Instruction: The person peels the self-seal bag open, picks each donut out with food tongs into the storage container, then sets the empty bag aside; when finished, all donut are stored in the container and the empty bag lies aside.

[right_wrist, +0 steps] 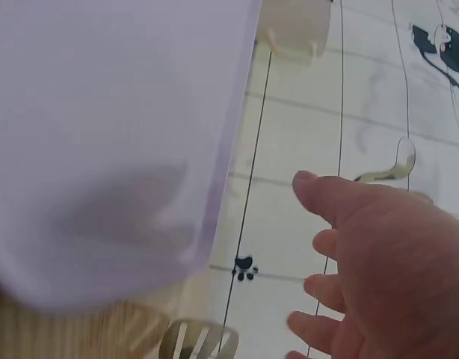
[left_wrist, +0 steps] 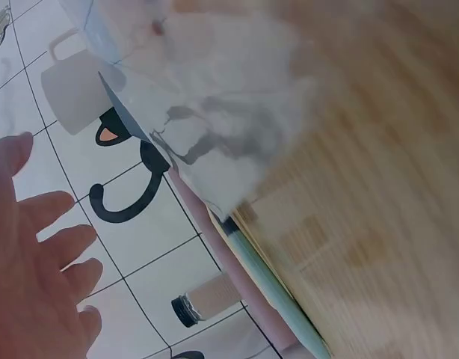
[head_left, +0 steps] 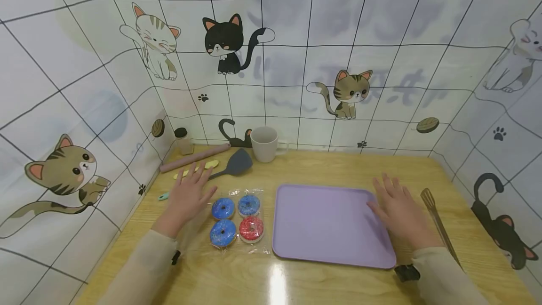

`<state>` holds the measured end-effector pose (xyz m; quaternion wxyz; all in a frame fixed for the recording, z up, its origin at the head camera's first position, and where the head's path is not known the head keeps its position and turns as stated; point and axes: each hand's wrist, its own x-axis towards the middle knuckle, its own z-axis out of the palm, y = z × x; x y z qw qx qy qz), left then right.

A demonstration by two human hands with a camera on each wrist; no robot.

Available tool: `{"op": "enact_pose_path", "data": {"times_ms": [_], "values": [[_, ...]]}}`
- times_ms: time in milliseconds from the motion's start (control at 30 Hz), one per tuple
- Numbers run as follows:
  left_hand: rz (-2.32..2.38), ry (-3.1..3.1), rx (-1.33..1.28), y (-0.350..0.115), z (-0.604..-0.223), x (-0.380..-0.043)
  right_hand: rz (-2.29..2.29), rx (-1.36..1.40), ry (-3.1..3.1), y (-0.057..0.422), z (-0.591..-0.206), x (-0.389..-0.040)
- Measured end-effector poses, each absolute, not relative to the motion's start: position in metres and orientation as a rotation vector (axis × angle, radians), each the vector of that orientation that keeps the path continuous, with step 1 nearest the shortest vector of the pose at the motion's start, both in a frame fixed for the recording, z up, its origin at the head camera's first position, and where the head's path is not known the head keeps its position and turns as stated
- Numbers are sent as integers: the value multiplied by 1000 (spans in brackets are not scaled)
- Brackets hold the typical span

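Note:
My left hand (head_left: 189, 199) is held with fingers spread over the table's left side, holding nothing. Just right of it lie several toy donuts (head_left: 223, 233), blue ones and a red one (head_left: 251, 228), in clear plastic wrap. My right hand (head_left: 400, 211) also has its fingers extended and holds nothing, hovering by the right edge of a purple tray (head_left: 330, 225). A whisk (head_left: 440, 222) lies to the right of that hand. Both wrist views show the left hand (left_wrist: 42, 247) and the right hand (right_wrist: 394, 262) with nothing in the fingers.
Behind the left hand are a dark grey spatula (head_left: 239, 162), a yellow spoon (head_left: 211, 164), a mauve rolling pin (head_left: 195, 158) and a black-lidded jar (head_left: 184, 141). A teal handle (head_left: 163, 196) pokes out left. A white mug (head_left: 265, 144) stands at the back wall. Cat-print walls enclose three sides.

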<state>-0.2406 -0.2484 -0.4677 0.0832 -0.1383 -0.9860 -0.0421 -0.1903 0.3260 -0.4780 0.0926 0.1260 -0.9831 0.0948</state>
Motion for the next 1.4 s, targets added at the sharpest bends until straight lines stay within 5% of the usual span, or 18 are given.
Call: {"op": "enact_pose_path", "data": {"times_ms": [833, 1400], "values": [[-632, -3035, -796, -292, -464, -210, 391, 1056, -2709, 161, -484, -172], [-727, -3081, -971, -298, -473, -217, 563, 1435, -2548, 103, -484, -169]]}}
